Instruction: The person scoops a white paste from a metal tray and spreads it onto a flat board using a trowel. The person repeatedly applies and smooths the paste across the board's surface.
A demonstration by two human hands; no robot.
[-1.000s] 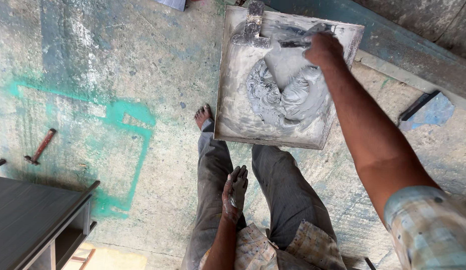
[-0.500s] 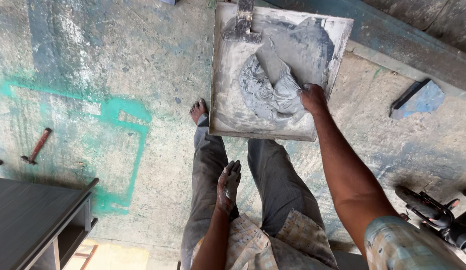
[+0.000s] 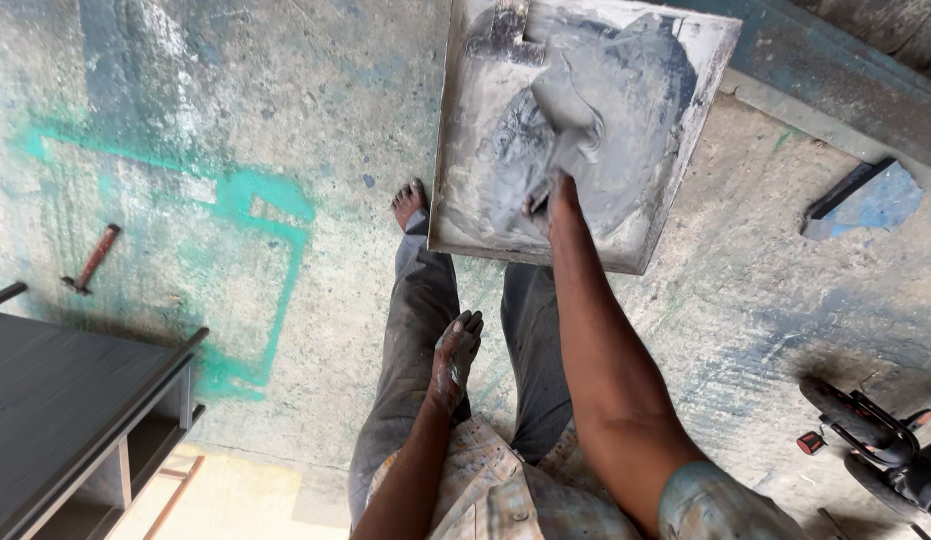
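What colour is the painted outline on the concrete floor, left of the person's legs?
The painted outline is turquoise green, worn in places; the head view shows it.

A square tray (image 3: pixel 685 130) of wet mortar (image 3: pixel 605 130) lies far on the floor (image 3: pixel 305 120). A hammer (image 3: pixel 93 258) lies far left. A dark table (image 3: pixel 65 400) stands near left, a power tool (image 3: pixel 875 440) near right
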